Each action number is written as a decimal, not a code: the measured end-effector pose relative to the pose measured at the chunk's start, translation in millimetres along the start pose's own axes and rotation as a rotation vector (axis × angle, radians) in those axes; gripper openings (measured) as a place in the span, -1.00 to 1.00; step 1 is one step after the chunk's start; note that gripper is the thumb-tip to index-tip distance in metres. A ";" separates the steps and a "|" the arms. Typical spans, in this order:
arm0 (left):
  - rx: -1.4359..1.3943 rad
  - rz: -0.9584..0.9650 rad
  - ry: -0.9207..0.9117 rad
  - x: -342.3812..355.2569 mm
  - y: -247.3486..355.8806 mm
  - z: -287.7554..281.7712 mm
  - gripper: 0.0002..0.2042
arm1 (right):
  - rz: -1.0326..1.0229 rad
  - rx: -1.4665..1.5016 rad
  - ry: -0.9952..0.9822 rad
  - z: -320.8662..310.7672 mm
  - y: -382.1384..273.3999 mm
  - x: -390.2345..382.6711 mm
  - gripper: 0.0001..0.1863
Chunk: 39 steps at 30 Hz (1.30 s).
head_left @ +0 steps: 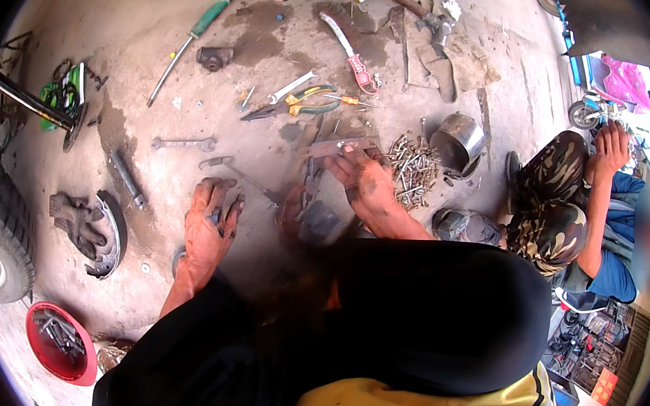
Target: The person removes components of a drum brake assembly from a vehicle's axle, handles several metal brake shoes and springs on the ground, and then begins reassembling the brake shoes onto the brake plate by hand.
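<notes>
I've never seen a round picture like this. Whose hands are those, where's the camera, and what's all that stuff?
No robot here, just a person wearing a wide camera on their head. It looks down at the floor, and its lens bends straight edges. The left hand has curled fingers; I can't tell whether it holds anything. The right hand seems to touch a flat piece, near a pile of bolts. Around them lie pliers, a green-handled screwdriver and a metal can.
</notes>
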<state>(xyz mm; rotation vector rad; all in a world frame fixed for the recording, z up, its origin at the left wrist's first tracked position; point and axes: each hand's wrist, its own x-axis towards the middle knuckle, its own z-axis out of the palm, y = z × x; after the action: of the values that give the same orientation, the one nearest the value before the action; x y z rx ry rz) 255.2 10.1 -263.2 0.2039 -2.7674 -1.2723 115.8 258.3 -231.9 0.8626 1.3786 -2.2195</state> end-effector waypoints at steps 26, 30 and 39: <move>-0.799 -0.684 -0.277 6.2 32.5 25.5 -0.76 | 0.259 -0.092 -0.322 4.0 20.6 -24.0 -0.81; -0.809 -0.697 -0.302 9.4 35.2 19.9 -0.74 | 0.200 -0.099 -0.414 0.2 24.7 -19.6 -0.76; -0.785 -0.606 -0.122 4.9 32.4 24.7 -0.84 | 0.201 -0.146 -0.464 2.4 17.8 -22.5 -0.80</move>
<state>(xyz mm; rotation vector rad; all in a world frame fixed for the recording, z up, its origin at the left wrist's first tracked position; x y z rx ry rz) 244.4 48.7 -254.5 0.9487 -2.1014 -2.4462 142.5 248.3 -227.6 0.3798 1.1551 -1.9726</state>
